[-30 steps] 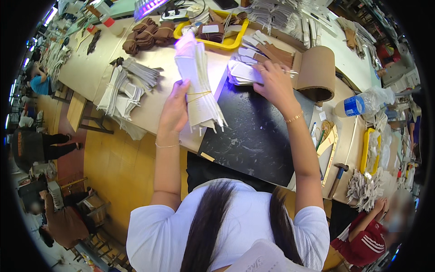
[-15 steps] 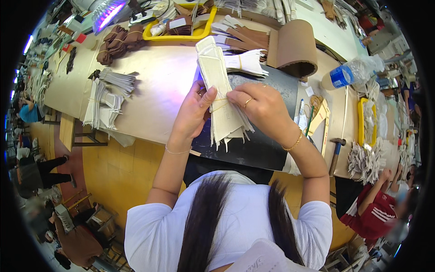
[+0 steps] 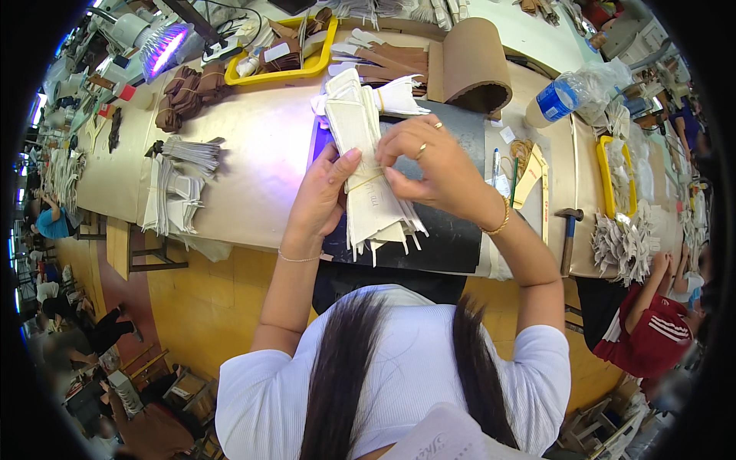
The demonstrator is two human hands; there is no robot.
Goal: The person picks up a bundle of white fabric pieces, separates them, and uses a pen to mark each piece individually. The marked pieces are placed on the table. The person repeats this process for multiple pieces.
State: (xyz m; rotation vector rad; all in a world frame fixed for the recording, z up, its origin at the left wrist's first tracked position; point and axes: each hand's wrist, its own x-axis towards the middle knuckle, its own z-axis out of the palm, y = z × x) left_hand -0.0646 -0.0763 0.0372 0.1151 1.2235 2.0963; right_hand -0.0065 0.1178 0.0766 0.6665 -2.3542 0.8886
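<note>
My left hand (image 3: pixel 320 188) grips a thick bundle of cream-white flat strips (image 3: pixel 354 115), thumb across its front and fingers behind. A thin rubber band (image 3: pixel 363 182) circles the bundle around its middle, and loose narrow ends fan out at the bottom. At the bundle's right edge, beside the band, is my right hand (image 3: pixel 441 165), its fingers curled and its thumb apart from them. Whether a fingertip touches the band is hard to see. Just behind lies another banded white bundle (image 3: pixel 399 97), on the dark mat (image 3: pixel 448 230) that stretches beneath my hands.
Left on the table are white strip bundles (image 3: pixel 175 192) and brown bundles (image 3: pixel 184 96). A yellow tray (image 3: pixel 287 75), brown strips (image 3: pixel 395 61) and a cardboard roll (image 3: pixel 475 65) stand behind. Rightward are a bottle (image 3: pixel 550 101), pen (image 3: pixel 496 162) and hammer (image 3: pixel 569 230). A co-worker in red (image 3: pixel 652 330) sits right.
The thumb and fingers of my right hand have spread from a pinch at the bundle's edge. The bundle stands a little lower and more upright in my left hand. The view has shifted slightly.
</note>
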